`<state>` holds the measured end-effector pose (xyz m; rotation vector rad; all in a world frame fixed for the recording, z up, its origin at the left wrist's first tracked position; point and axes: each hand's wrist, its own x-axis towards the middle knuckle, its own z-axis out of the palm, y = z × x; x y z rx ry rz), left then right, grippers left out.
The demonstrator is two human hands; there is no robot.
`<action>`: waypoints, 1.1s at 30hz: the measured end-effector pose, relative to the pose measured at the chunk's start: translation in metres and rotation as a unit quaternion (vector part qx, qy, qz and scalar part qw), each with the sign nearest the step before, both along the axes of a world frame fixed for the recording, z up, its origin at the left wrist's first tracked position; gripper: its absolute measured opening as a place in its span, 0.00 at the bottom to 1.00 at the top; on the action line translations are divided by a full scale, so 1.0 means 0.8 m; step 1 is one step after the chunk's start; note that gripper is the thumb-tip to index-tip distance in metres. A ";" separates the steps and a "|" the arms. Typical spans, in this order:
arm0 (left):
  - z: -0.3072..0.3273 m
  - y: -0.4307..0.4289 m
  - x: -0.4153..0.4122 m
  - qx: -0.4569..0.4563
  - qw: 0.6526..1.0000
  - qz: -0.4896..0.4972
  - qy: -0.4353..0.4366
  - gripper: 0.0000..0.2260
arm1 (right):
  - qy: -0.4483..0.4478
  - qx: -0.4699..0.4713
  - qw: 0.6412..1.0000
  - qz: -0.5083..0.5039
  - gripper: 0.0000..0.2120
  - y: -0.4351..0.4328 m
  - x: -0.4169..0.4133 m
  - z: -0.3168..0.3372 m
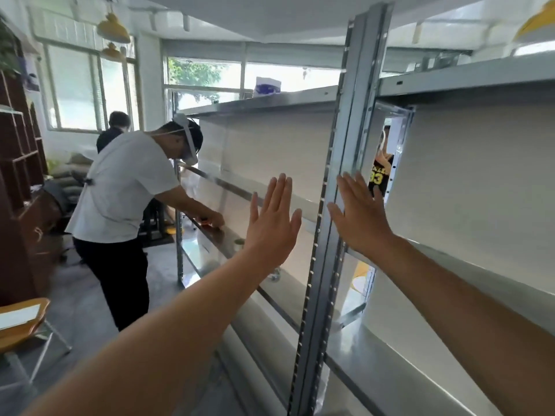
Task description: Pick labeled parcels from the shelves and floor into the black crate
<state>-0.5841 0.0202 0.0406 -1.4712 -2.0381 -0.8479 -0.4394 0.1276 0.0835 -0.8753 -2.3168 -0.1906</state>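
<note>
Shelf upright (326, 280): is showing grey metal, smooth, with a dull sheen and punched holes.
Shelf deck (390, 364): is reflecting light softly; smooth sheet metal.
Back panel (465, 190): is appearing matt, off-white and smooth.
Chair seat (21, 333): is showing glossy wood.

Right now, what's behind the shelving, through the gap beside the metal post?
Only a person in a black jersey with yellow numbers shows there. The white back panels hide everything else.

Grey metal shelf upright (330, 205) with a row of dark punched holes, pale cream shelf back panels (270, 151), white T-shirt (126, 181) over black trousers (120, 274), black jersey (379, 175) with yellow numerals, yellow pendant lamp (113, 30), dark brown wooden cabinet (18, 175), grey floor (87, 295)
</note>
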 end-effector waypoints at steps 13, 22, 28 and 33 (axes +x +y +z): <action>0.007 0.028 0.265 -0.006 0.994 -0.110 0.008 0.27 | 0.020 -0.009 0.984 -0.178 0.29 -0.069 0.301 -0.005; -0.041 0.010 0.567 -0.019 0.952 -0.293 0.090 0.30 | 0.008 -0.029 0.922 -0.387 0.30 -0.198 0.644 -0.031; -0.045 -0.067 0.780 -0.012 0.886 -0.453 0.097 0.29 | 0.041 -0.057 0.838 -0.541 0.29 -0.337 0.842 -0.067; -0.060 -0.160 0.935 -0.006 0.812 -0.577 0.090 0.28 | 0.060 -0.051 0.777 -0.624 0.30 -0.459 0.941 -0.092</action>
